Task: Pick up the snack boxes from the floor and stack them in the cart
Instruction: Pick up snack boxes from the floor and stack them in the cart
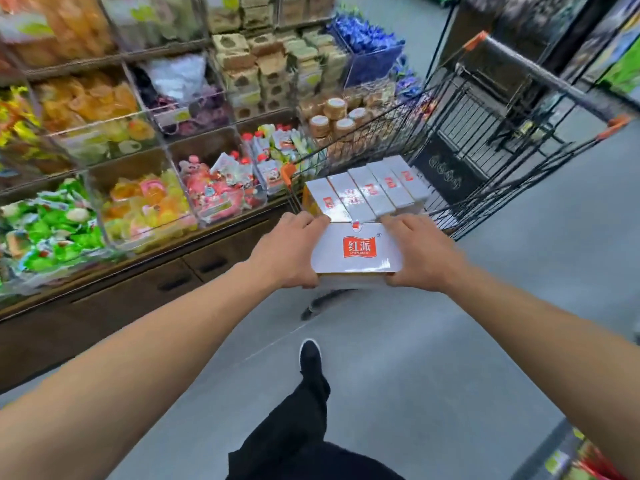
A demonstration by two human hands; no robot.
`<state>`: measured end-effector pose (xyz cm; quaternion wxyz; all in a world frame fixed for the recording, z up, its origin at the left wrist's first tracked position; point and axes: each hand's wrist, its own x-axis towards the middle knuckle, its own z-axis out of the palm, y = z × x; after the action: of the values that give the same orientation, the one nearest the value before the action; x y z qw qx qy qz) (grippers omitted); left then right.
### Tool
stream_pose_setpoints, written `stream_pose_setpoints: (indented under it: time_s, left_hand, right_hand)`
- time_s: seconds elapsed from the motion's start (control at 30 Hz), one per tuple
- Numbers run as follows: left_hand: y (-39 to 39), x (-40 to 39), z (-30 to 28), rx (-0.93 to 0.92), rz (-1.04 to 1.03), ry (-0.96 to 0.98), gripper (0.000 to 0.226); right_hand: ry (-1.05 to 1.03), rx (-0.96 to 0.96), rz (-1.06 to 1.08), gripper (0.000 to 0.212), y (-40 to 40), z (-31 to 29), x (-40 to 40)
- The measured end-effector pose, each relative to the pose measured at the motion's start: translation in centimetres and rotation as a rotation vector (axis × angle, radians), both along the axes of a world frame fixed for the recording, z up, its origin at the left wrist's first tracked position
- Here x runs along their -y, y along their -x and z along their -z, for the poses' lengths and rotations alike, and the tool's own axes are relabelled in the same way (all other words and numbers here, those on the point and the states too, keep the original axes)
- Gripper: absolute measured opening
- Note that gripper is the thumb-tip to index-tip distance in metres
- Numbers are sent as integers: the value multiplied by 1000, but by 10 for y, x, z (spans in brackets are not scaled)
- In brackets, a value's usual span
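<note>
your left hand [291, 251] and right hand [420, 252] clamp white snack box [358, 251] by short ends, held at near end of cart [519, 109], touching row of boxes [367, 192] inside. glossy card: likely light, stiff, slippery, dentable; grip edges, squeeze gently.

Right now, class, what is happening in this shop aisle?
A person holds a white snack box between the left hand and the right hand, gripping its two ends, just short of the cart. A row of matching boxes already sits in the cart's near end. Bins of sweets line the shelf on the left.
</note>
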<state>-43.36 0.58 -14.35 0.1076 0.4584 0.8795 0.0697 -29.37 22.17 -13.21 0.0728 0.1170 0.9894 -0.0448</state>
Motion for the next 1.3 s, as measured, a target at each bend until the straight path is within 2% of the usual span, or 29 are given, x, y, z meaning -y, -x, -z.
stream_pose_setpoints:
  time_s: [0.17, 0.33, 0.53, 0.67, 0.77, 0.83, 0.9, 0.97, 1.03, 1.17, 1.2, 1.3]
  left_hand:
    - [78, -86, 0, -5, 93, -14, 105]
    - [134, -162, -5, 4, 182, -13, 107]
    - [190, -267, -1, -74, 321, 36, 99]
    - [217, -338, 6, -135, 366, 53, 93]
    - [234, -393, 13, -125, 319, 109, 93]
    - [247, -428, 25, -13, 209, 132, 95]
    - [262, -458, 45, 161, 23, 56, 98]
    - [271, -482, 64, 390, -216, -29, 89]
    - [275, -507, 82, 668, -463, -56, 76]
    - [263, -538, 124, 1332, -946, -141, 64]
    - [258, -544, 132, 1436, -982, -156, 58]
    - [248, -567, 163, 1619, -956, -195, 62]
  right_hand:
    - [18, 20, 90, 110, 62, -3, -72]
    - [-1, -16, 155, 105, 96, -2, -130]
    - [-56, -58, 277, 106, 129, 14, -206]
    - [-25, -52, 347, 102, 148, 32, -252]
    - [32, -65, 364, 94, 167, 46, -298]
    - [77, -60, 395, 89, 183, 59, -332]
    - [134, -65, 495, 88, 196, 73, -357]
    - [189, -80, 585, 86, 207, 89, -378]
    - [231, -87, 633, 84, 220, 109, -402]
    - [333, -95, 725, 87, 244, 141, -433]
    - [346, -96, 736, 90, 249, 147, -436]
    - [366, -103, 711, 95, 269, 171, -446]
